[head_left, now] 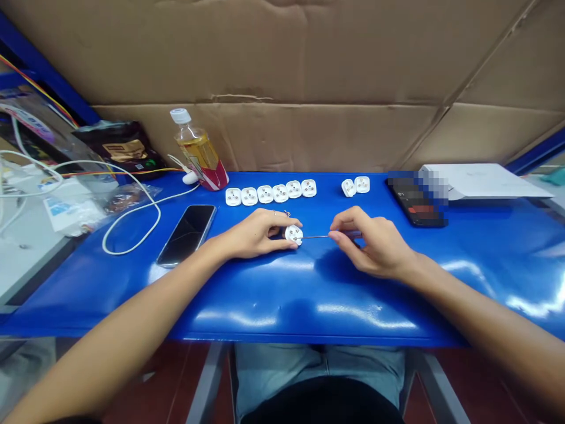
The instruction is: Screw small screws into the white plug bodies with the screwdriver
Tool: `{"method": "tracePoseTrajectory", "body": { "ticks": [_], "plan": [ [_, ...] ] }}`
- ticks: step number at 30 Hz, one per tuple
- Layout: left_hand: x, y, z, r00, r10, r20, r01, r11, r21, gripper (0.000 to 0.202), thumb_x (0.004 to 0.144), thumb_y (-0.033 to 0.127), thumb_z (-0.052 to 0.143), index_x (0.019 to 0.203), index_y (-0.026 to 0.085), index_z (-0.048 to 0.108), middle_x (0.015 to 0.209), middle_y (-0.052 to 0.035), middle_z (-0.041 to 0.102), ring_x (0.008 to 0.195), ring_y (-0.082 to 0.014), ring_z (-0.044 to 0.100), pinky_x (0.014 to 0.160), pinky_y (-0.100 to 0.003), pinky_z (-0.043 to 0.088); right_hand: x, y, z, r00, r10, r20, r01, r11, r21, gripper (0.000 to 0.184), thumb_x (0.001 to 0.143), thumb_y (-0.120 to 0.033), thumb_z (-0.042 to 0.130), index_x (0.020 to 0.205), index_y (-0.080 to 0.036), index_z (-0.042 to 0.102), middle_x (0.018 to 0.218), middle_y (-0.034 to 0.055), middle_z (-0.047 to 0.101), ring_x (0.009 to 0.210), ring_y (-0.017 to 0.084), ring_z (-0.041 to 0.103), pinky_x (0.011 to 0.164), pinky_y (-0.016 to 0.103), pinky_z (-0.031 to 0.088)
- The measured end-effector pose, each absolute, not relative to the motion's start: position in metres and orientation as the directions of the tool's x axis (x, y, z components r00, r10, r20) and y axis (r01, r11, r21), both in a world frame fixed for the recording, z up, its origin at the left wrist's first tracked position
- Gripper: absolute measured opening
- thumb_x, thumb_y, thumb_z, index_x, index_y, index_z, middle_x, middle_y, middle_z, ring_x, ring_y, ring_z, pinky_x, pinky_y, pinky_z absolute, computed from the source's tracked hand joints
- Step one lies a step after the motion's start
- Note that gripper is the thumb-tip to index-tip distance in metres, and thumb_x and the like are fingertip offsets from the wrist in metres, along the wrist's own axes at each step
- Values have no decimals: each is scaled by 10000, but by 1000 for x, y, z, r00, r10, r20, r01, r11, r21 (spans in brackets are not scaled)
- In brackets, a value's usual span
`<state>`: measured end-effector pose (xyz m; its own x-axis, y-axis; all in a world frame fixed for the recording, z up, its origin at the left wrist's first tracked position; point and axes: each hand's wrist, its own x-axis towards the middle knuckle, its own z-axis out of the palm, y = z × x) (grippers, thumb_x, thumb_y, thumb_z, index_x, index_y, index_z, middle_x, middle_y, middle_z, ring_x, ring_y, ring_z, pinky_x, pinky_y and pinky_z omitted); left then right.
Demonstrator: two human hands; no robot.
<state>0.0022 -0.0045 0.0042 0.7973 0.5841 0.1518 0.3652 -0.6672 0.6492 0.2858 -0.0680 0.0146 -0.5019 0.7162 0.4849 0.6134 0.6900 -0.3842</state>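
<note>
White plastic plug body [293, 234] w/ small metal bits on its face, pinched at L fingertips [289, 222]. Thin metal pin [316, 237] lies roughly level, running from R fingers [341, 222] to plug's side, tip at or v. near it. Row of 6 similar plugs [272, 192] sits beyond L fingers, pair of plugs [355, 186] beyond R fingers

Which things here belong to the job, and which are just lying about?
Job: left hand, white plug, right hand, thin metal pin, row of plugs, two more plugs.
Lying about: phone, bottle, white cable, dark packet.
</note>
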Motion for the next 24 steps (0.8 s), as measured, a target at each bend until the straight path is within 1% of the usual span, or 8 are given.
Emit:
{"method": "tracePoseTrajectory", "body": {
  "ticks": [3, 7, 10, 12, 15, 18, 21, 24],
  "plan": [
    [3, -4, 4, 797, 586, 146, 365, -659, 657, 471, 948, 470, 750, 1305, 164, 734, 878, -22, 674, 664, -117, 501, 642, -242, 409, 288, -66, 15, -508, 731, 456, 624, 677, -389, 41, 1024, -282, 576, 1023, -245, 559, 833, 21, 747, 697, 193, 748, 600, 276, 545],
    [3, -4, 2, 792, 592, 148, 368, -656, 659, 470, 947, 485, 744, 1284, 158, 738, 897, -37, 689, 682, -127, 523, 642, -241, 413, 289, -65, 20, -580, 681, 447, 548, 732, -405, 37, 987, -234, 601, 1011, -238, 573, 873, 28, 744, 707, 178, 718, 640, 280, 553],
    [2, -4, -1, 797, 580, 168, 346, -666, 661, 467, 948, 503, 739, 1261, 156, 738, 932, -47, 697, 707, -132, 544, 660, -244, 422, 287, -67, 22, -573, 712, 405, 562, 701, -439, 9, 1005, -246, 591, 1002, -246, 600, 856, 35, 759, 698, 189, 723, 604, 286, 538],
    [2, -5, -2, 802, 569, 183, 333, -680, 654, 456, 955, 508, 728, 1250, 160, 735, 932, -49, 695, 716, -136, 555, 681, -252, 426, 285, -69, 23, -543, 745, 387, 564, 665, -489, 35, 1006, -265, 605, 980, -244, 614, 838, 36, 771, 691, 194, 733, 585, 283, 529],
    [4, -6, -2, 810, 556, 185, 334, -697, 635, 420, 975, 503, 702, 1228, 168, 734, 914, -47, 685, 713, -142, 556, 693, -262, 422, 281, -71, 26, -472, 806, 358, 565, 588, -579, 96, 1008, -294, 615, 935, -231, 617, 717, -2, 736, 588, 166, 694, 536, 261, 495],
    [6, -8, -1, 806, 565, 175, 355, -699, 622, 422, 981, 516, 692, 1217, 169, 735, 889, -35, 660, 701, -139, 538, 694, -266, 418, 278, -71, 28, -403, 862, 309, 564, 499, -658, 179, 1034, -336, 590, 891, -228, 598, 550, -59, 623, 437, 130, 583, 470, 249, 439],
    [7, -7, -2, 800, 576, 168, 372, -696, 615, 475, 982, 541, 681, 1288, 180, 720, 890, -28, 643, 711, -143, 538, 714, -276, 436, 278, -69, 29, -378, 863, 335, 546, 500, -673, 195, 1037, -344, 590, 880, -229, 599, 552, -62, 615, 440, 125, 575, 480, 252, 448],
    [5, -4, -2, 799, 573, 183, 370, -709, 600, 544, 985, 537, 679, 1421, 213, 663, 1070, -70, 658, 792, -156, 565, 762, -291, 475, 281, -67, 29, -356, 831, 427, 543, 556, -629, 168, 1027, -320, 598, 887, -229, 606, 645, -34, 670, 517, 131, 622, 516, 254, 474]
  ]
}}
